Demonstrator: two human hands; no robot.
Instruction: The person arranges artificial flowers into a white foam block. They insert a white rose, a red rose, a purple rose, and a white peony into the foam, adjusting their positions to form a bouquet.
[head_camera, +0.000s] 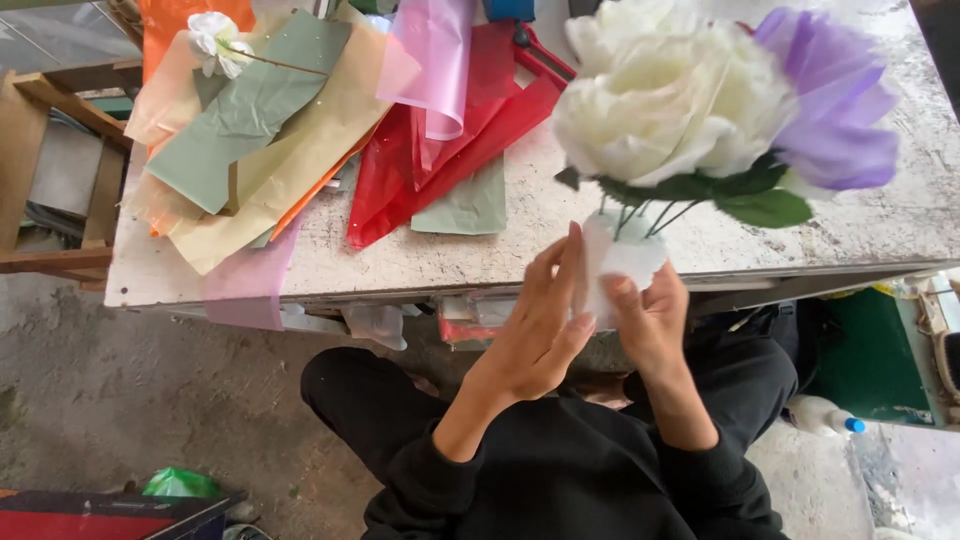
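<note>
- Head view looks down on a seated person in black clothes, both hands raised in front of a worn white table (880, 230).
- Right hand (652, 318) grips the base of a bunch of artificial flowers (700, 110), fingers curled closed around a piece of white wrapping (617, 262) that covers the stems.
- Left hand (540, 325) is held flat, fingers straight and close together, pressed against the left side of the white wrapping; it grips nothing.
- Bunch stands upright above the hands, over the near edge of the table: large cream blooms on the left, a purple bloom (830, 100) on the right, green leaves (765, 205) beneath them.
- Thin green stems run from the leaves down into the wrapping.
- On the left half of the table lies a loose pile of paper sheets (290, 150) in tan, sage green, orange and pale pink, with red sheets (450, 150) beside them.
- A single small white flower (218, 42) rests on top of that pile, well apart from the hands.
- A white bottle with a blue cap (825, 415) lies on the floor to the person's right.
</note>
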